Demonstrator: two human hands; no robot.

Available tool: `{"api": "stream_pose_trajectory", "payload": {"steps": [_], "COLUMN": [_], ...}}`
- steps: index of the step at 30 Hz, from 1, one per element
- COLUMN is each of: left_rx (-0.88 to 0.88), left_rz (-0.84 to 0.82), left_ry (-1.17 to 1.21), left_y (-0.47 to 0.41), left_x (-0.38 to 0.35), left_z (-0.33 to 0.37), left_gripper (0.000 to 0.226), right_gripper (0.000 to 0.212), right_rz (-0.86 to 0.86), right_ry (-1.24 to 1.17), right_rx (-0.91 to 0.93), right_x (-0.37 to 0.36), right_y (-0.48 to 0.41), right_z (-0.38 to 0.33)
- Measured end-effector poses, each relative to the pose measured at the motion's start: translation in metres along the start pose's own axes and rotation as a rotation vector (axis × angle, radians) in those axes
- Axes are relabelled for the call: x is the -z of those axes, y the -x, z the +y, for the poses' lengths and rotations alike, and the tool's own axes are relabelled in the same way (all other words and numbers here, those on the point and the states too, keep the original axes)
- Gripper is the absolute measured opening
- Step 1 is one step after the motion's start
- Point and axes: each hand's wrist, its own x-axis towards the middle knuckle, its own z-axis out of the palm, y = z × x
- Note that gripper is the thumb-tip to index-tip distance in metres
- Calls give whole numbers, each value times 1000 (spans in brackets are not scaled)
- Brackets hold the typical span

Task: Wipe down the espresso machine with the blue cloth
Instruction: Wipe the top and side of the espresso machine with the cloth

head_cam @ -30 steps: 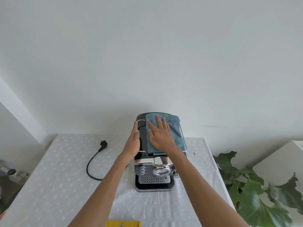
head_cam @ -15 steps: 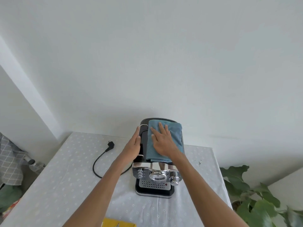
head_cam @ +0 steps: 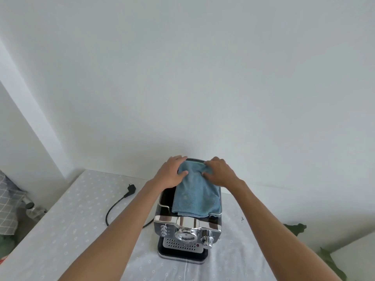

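Note:
A black and chrome espresso machine [head_cam: 186,236] stands on the table near the wall, its front facing me. The blue cloth [head_cam: 195,196] lies folded over the machine's top, covering most of it; a dark strip of the top shows at the left. My left hand [head_cam: 171,172] grips the cloth's far left corner, thumb pressed into the fabric. My right hand [head_cam: 220,172] pinches the far right corner, bunching the cloth between the two hands. The back edge of the machine is partly hidden by both hands.
A white dotted tablecloth [head_cam: 77,224] covers the table. The machine's black power cord with its plug [head_cam: 129,188] lies unplugged to the left. Green plant leaves [head_cam: 296,228] show at the right. A checked fabric [head_cam: 7,201] and clutter sit off the table's left edge.
My left hand has left the machine's side and taken the cloth's far left corner. My right hand has gone from flat on the cloth to pinching its far right corner.

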Motion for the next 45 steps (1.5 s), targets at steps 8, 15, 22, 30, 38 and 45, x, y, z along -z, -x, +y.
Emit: {"api": "stream_pose_trajectory", "payload": {"steps": [8, 15, 22, 30, 38, 45], "left_rx": [27, -1, -92, -277, -433, -519], "left_rz": [-193, -232, -118, 134, 160, 124], "left_ry": [-12, -11, 121, 332, 506, 577], "left_y": [-48, -57, -34, 21, 76, 139], "left_x": [13, 11, 15, 48, 79, 74], "left_z": [4, 5, 11, 49, 106, 153], "left_gripper": [72, 31, 19, 11, 18, 25], "right_gripper": [23, 59, 53, 48, 48, 48], "right_rz": [82, 81, 263, 482, 614, 707], "right_ry": [-105, -137, -204, -368, -433, -501], "right_rx": [-10, 32, 109, 207, 202, 193], "right_x": [0, 3, 0, 38, 87, 96], "right_y": [-6, -8, 12, 69, 151, 238], "right_z": [4, 6, 7, -8, -28, -30]}}
